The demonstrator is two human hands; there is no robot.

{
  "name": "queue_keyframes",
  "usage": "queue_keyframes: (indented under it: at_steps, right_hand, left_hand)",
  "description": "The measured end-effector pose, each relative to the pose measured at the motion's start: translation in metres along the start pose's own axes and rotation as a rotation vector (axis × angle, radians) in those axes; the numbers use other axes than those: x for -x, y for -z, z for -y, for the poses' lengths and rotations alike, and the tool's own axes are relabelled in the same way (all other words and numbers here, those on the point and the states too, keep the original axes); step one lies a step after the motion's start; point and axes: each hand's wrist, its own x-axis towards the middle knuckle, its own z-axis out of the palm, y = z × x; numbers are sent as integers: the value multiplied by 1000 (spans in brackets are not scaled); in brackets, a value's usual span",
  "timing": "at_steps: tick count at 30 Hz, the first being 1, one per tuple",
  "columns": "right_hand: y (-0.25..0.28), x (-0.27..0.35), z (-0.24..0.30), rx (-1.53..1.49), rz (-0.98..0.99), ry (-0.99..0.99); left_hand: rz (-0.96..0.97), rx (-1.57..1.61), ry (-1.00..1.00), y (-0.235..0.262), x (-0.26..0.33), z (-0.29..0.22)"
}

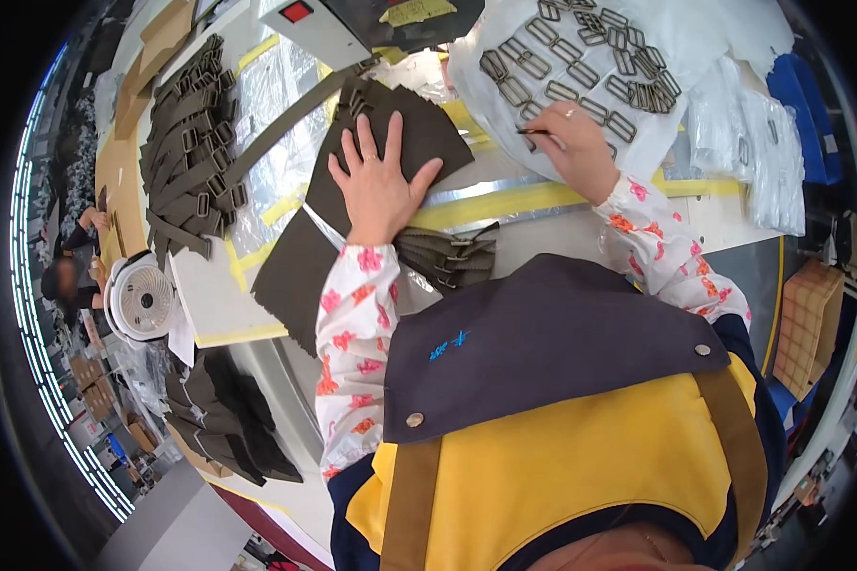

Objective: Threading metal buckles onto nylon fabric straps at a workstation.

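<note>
My left hand (383,186) lies flat with spread fingers on a dark olive fabric piece (438,128) with a zigzag-cut edge. My right hand (578,147) pinches a bronze slide buckle (537,131), seen nearly edge-on, between thumb and fingers. It is held at the near edge of a white plastic sheet (486,105), where several loose slide buckles (581,71) are spread. Beyond my left fingertips, a dark strap (290,119) runs up toward a machine. Below the fabric, a bundle of straps with buckles (448,255) lies close to my body.
A pile of buckled straps (195,143) covers the table's left side. The machine (319,33) with a red switch stands at the back. Clear plastic bags (771,157) and a blue bin (805,119) are at right. A white fan (143,298) and another person (67,271) are at left.
</note>
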Motion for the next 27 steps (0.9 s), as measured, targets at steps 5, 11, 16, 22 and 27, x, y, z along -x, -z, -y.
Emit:
queue_keyframes:
  at_steps: [5, 11, 16, 22, 27]
  right_hand:
    - [-31, 5, 22, -332, 69, -31]
    - [-30, 16, 28, -534, 85, -248]
    - [-33, 27, 29, -467, 64, -163]
    - [-26, 33, 29, -557, 142, -267]
    - [-5, 35, 18, -935, 296, -744]
  left_hand:
    - [20, -20, -25, -9, 4, -3]
    - [-39, -78, 96, -14, -10, -4]
    - [-15, -49, 104, -25, -9, -5]
    - [-76, -34, 56, -24, -13, 2]
    - [-332, 343, -106, 13, 7, -20]
